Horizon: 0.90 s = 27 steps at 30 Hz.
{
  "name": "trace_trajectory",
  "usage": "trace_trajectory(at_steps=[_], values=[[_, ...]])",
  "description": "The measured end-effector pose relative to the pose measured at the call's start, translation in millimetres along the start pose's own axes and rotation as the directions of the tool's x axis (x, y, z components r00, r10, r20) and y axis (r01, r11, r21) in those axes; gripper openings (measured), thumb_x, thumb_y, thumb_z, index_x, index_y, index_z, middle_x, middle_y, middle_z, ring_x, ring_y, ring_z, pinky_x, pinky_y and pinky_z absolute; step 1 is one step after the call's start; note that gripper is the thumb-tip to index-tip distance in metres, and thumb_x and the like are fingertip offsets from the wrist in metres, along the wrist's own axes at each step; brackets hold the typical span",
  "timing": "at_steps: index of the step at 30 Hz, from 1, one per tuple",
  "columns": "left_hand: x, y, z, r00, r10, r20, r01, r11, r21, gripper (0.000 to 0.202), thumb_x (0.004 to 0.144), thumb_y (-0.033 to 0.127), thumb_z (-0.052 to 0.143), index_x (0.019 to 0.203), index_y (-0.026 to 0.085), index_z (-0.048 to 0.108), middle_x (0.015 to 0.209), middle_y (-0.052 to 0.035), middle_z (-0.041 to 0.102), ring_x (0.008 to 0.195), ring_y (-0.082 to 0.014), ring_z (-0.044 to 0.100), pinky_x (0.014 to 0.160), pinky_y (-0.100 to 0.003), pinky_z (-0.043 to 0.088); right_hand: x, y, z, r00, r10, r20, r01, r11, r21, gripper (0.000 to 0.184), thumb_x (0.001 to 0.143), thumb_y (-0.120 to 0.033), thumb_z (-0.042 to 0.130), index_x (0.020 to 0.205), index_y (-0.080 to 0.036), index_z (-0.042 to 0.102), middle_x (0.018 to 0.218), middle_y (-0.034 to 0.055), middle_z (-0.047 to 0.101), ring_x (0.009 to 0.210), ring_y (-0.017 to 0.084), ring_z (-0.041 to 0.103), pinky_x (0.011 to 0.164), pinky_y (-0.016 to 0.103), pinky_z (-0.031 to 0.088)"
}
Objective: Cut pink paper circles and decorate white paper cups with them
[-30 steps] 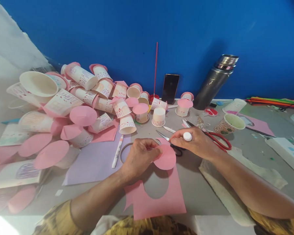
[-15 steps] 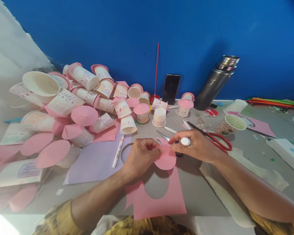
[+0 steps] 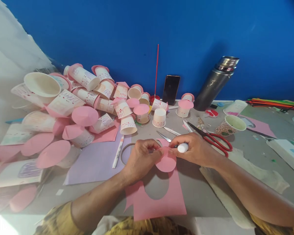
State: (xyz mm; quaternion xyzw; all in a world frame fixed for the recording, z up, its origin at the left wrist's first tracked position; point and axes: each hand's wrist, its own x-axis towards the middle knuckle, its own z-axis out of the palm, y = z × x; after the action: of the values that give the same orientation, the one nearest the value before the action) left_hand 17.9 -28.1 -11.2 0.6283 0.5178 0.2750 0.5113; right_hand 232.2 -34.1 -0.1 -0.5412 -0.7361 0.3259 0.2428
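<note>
A pink paper circle (image 3: pixel 166 162) is pinched at its top left by the thumb and fingers of my left hand (image 3: pixel 143 157). At its top right, the thumb and fingertips of my right hand (image 3: pixel 196 148) grip the same circle. A tube with a rounded white end (image 3: pixel 183 148) is tucked in my right hand; most of it is hidden. Below lies a pink sheet (image 3: pixel 161 205) with a round hole cut from it. Small scissors (image 3: pixel 163 136) lie partly hidden behind my right hand.
Decorated paper cups with pink paper tops (image 3: pixel 84 116) are heaped at the left. A marker (image 3: pixel 118 152) lies on a lilac sheet (image 3: pixel 93 166). Red-handled scissors (image 3: pixel 218 142), a patterned cup (image 3: pixel 230 125), a dark flask (image 3: pixel 214 85) and a phone (image 3: pixel 171 88) stand or lie beyond.
My right hand has moved slightly left and down, its fingertips now closing on the circle's upper edge. The circle has shifted a little toward me and right.
</note>
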Motion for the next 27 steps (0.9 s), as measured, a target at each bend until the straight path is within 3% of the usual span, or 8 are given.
trace_trajectory(at_steps=[4,7,10,12,16,19,23,27], values=[[-1,0,-0.3,0.999,0.045,0.007,-0.044,0.996,-0.074,0.025,0.085,0.043,0.069,0.078,0.019,0.068,0.073,0.0009,0.062,0.068,-0.0134,0.052,0.063,-0.027,0.040,1,6,9,0.977,-0.142,-0.157,0.135,0.989,-0.053,0.022,0.089,-0.031,0.066,0.070,-0.021,0.070,0.061,-0.0025,0.064,0.056,0.012,0.052,0.053,0.025,0.036],[2,-2,-3.0,0.998,0.049,-0.041,-0.058,0.967,-0.250,0.031,0.092,0.052,0.062,0.094,0.021,0.069,0.084,-0.0002,0.065,0.077,-0.0150,0.058,0.072,-0.028,0.046,3,8,14,0.851,-0.335,-0.403,0.273,0.940,-0.206,0.025,0.092,-0.028,0.064,0.069,-0.021,0.068,0.061,-0.0007,0.064,0.057,0.013,0.053,0.059,0.027,0.039],[6,-5,-5.5,0.987,-0.014,-0.158,-0.048,0.925,-0.378,0.034,0.094,0.052,0.059,0.087,0.020,0.066,0.086,-0.0013,0.064,0.078,-0.0144,0.059,0.074,-0.028,0.048,3,6,10,0.744,-0.402,-0.534,0.320,0.915,-0.244,0.024,0.092,-0.022,0.065,0.068,-0.021,0.067,0.058,-0.0015,0.064,0.055,0.012,0.054,0.060,0.027,0.041],[9,-7,-6.1,0.992,-0.030,-0.119,-0.034,0.863,-0.504,0.033,0.092,0.050,0.065,0.082,0.019,0.066,0.085,-0.0020,0.063,0.079,-0.0145,0.060,0.071,-0.027,0.048,1,3,6,0.789,-0.350,-0.505,0.339,0.933,-0.117,0.021,0.092,-0.022,0.068,0.071,-0.021,0.068,0.060,-0.0023,0.066,0.054,0.012,0.055,0.056,0.024,0.042],[8,-8,-4.7,0.982,0.060,0.181,0.095,0.671,-0.735,0.039,0.082,0.054,0.077,0.099,0.019,0.071,0.098,-0.0069,0.071,0.090,-0.0201,0.067,0.077,-0.031,0.053,-1,2,3,0.897,-0.274,-0.347,0.323,0.942,0.092,0.021,0.092,-0.027,0.070,0.072,-0.021,0.070,0.062,-0.0031,0.067,0.053,0.011,0.055,0.052,0.022,0.043],[5,-7,-1.9,0.945,0.130,0.300,0.163,0.609,-0.776,0.047,0.081,0.053,0.080,0.114,0.021,0.071,0.110,-0.0098,0.074,0.100,-0.0232,0.069,0.083,-0.032,0.053,0,4,9,0.910,-0.244,-0.335,0.299,0.946,0.122,0.020,0.091,-0.028,0.072,0.073,-0.021,0.071,0.062,-0.0033,0.068,0.053,0.010,0.055,0.052,0.022,0.044],[3,-7,2.7,0.931,0.176,0.321,0.181,0.540,-0.822,0.042,0.083,0.047,0.080,0.113,0.019,0.073,0.108,-0.0106,0.076,0.099,-0.0229,0.071,0.086,-0.032,0.055,2,6,17,0.896,-0.228,-0.382,0.305,0.939,0.155,0.017,0.091,-0.029,0.073,0.075,-0.021,0.072,0.063,-0.0031,0.070,0.054,0.011,0.059,0.053,0.021,0.046],[3,-6,6.3,0.923,0.179,0.342,0.178,0.589,-0.788,0.040,0.082,0.045,0.080,0.111,0.017,0.073,0.099,-0.0113,0.076,0.084,-0.0222,0.072,0.076,-0.034,0.057,2,4,20,0.885,-0.226,-0.406,0.311,0.938,0.156,0.016,0.090,-0.028,0.072,0.075,-0.021,0.073,0.061,-0.0028,0.069,0.053,0.011,0.061,0.054,0.021,0.048]])
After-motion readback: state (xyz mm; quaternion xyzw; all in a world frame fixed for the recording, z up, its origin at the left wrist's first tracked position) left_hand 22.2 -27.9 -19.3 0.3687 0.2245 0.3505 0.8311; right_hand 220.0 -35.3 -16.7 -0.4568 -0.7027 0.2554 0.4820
